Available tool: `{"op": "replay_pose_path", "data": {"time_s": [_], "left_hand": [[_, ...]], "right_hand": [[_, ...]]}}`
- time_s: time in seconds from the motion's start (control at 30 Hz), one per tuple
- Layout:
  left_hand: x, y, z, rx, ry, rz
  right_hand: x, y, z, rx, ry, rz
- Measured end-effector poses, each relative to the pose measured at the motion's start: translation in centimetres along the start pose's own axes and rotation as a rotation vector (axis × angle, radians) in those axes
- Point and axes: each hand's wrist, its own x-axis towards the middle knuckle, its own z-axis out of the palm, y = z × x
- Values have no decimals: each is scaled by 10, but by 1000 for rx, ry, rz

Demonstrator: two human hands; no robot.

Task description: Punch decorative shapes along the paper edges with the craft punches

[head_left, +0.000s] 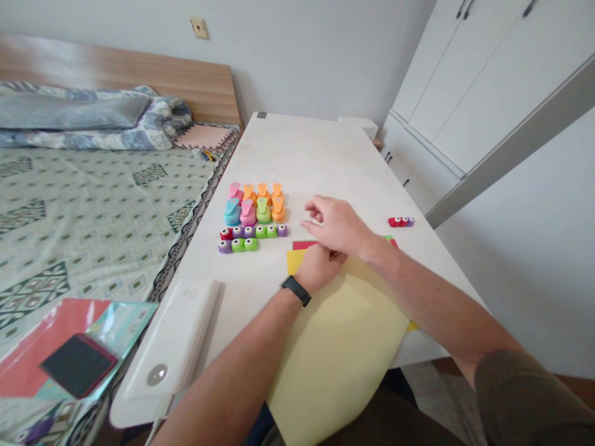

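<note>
My right hand [337,226] hovers over the white table [302,148], fingers curled loosely, thumb and forefinger close together; I cannot make out anything in them. My left hand [318,265], with a black band on the wrist, lies under it on a stack of coloured paper, its fingers hidden by the right hand. A pale yellow sheet [344,347] tops the stack and hangs over the near table edge; red [303,245] and yellow corners show beneath. To the left stand several coloured paper punches [255,207] in rows, with smaller ones [251,235] in front.
A small group of little punches [401,222] lies at the right side of the table. A white flat device [174,337] sits at the near left corner. A bed [83,198] adjoins the table's left; red paper and a black pad [77,364] rest on it. White wardrobes stand at right.
</note>
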Motion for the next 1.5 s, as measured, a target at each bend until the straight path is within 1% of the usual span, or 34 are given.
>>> {"op": "replay_pose_path", "data": {"time_s": [0.07,0.13,0.17,0.23,0.3,0.33,0.4,0.5,0.67,0.77,0.87,0.9,1.0,1.1,1.2,1.3,1.43,1.5], "left_hand": [[-3,4,-2,74,8,29],[-6,7,-3,122,18,54],[-6,8,-4,130,21,60],[-6,7,-4,119,20,61],[-5,6,-3,107,12,64],[-5,5,-3,104,9,65],[-4,3,-3,105,7,66],[-4,2,-2,102,8,61],[-3,3,-3,95,5,52],[-3,4,-3,90,0,43],[-4,4,-3,87,-3,44],[-4,3,-3,87,-3,44],[-3,3,-3,81,-6,40],[-3,6,-3,82,-4,34],[-3,9,-4,74,-6,18],[-3,10,-5,47,-12,8],[-3,9,-5,30,-16,-1],[-2,8,-4,28,-17,0]], "right_hand": [[-9,43,-21,-36,56,98],[-20,91,-40,-159,61,238],[-26,115,-48,-238,30,297],[-40,156,-63,-405,-77,384],[-55,185,-72,-544,-191,411],[-61,195,-75,-586,-238,418],[-73,206,-78,-630,-304,410],[-82,211,-76,-640,-314,384],[-82,207,-69,-607,-230,380],[-79,193,-68,-538,-125,362],[-79,165,-69,-376,-17,354],[-80,155,-69,-302,-1,355],[-84,128,-66,-72,-33,395],[-90,115,-56,89,-104,431],[-95,116,-44,176,-131,439],[-98,121,-34,205,-140,447],[-101,122,-26,237,-144,430],[-103,121,-24,217,-146,407]]}}
